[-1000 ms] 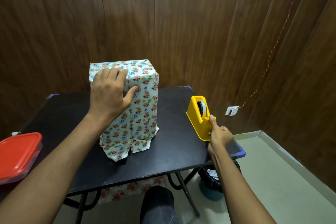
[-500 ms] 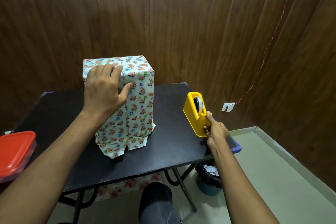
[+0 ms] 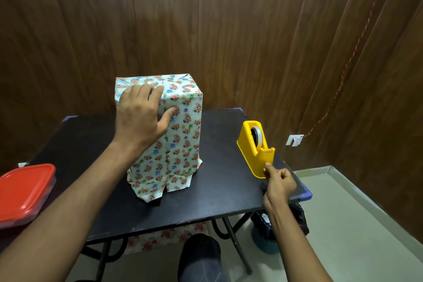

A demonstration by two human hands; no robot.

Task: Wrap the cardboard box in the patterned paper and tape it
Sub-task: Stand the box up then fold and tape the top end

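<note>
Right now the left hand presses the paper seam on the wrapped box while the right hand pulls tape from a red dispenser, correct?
Not quite: the head view shows a yellow dispenser. The left hand does press the seam on the wrapped box, and the right hand is at the dispenser's front.

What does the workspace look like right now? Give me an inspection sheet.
Surface: black folding table, small, by wood-panelled walls.
Job's things: box in floral paper stands upright, loose flaps at its base; yellow tape dispenser near the table's right edge.
Clutter: red-lidded container at far left.
Grippers: left hand presses the paper seam at the box's top; right hand is curled at the dispenser's cutter end, tape strip not discernible.
Cables: red twisted wire runs down the wall to a white socket.
Surroundings: bin with black liner under the table.
</note>
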